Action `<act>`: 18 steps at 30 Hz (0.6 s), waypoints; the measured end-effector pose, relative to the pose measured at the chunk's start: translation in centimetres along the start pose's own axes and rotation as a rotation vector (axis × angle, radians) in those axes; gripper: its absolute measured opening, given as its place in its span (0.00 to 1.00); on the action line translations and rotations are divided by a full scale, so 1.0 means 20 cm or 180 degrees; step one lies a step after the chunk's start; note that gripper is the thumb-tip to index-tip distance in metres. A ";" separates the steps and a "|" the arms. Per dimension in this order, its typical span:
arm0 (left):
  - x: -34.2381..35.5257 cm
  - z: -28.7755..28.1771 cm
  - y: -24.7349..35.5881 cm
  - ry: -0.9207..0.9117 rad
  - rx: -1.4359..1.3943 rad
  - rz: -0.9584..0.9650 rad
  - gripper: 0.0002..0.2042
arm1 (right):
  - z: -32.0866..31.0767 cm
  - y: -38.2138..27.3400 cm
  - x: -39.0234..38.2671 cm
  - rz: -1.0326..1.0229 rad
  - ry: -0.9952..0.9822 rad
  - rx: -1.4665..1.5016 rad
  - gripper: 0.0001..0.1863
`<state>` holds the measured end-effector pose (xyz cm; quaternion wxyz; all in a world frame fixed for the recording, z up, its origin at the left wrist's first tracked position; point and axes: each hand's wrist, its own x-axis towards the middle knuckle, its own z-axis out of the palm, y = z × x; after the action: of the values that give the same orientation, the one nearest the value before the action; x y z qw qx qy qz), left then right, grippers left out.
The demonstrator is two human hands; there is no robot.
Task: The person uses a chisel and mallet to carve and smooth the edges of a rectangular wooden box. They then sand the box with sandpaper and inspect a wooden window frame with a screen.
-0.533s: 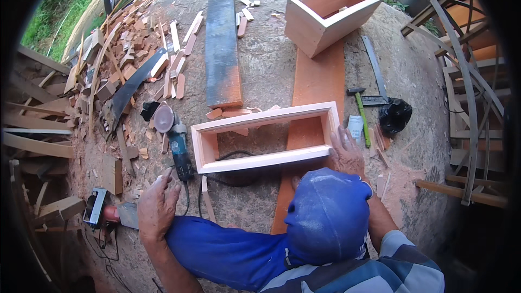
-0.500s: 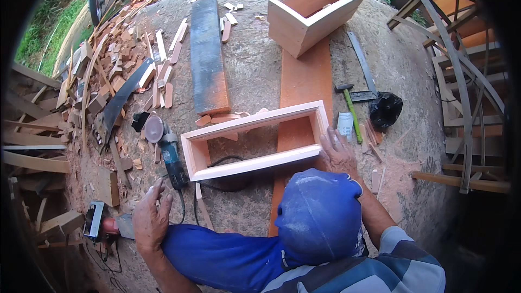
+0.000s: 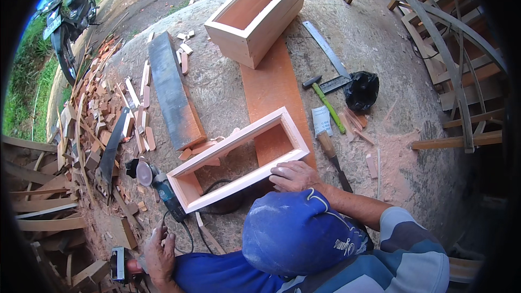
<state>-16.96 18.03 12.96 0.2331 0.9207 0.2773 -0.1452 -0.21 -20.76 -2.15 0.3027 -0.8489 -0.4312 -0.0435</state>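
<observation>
Pale wooden frame — right hand against it, grip unclear — left hand unclenched.

Decent soft daylight on the concrete ground — grass upper left looks pretty bright, lower right sinks into deep shadow — and fisheye warping gets strong toward the black rim.

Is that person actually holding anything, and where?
The right hand touches the frame on its near side, towards the right end; whether it grips can't be told. Nothing shows in the left hand.
</observation>
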 end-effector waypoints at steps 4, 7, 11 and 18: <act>0.03 0.01 0.03 -0.0016 0.0179 0.0279 0.26 | 0.22 -0.04 0.28 -0.0505 -0.0757 0.0103 0.26; 0.01 0.00 0.04 0.0056 0.0162 0.0289 0.25 | 0.23 -0.03 0.34 -0.0462 -0.1382 0.0200 0.34; 0.01 -0.01 0.03 0.0052 -0.0116 0.0069 0.24 | 0.15 0.00 0.37 0.0048 -0.2479 -0.0213 0.29; 0.07 0.01 0.02 -0.0004 0.0033 0.0183 0.25 | 0.25 0.00 0.50 -0.0212 -0.2737 0.0088 0.16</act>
<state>-15.60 18.21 12.46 0.2327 0.9294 0.2498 -0.1404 5.00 -10.98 -2.84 0.1053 -0.7713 -0.5458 0.3102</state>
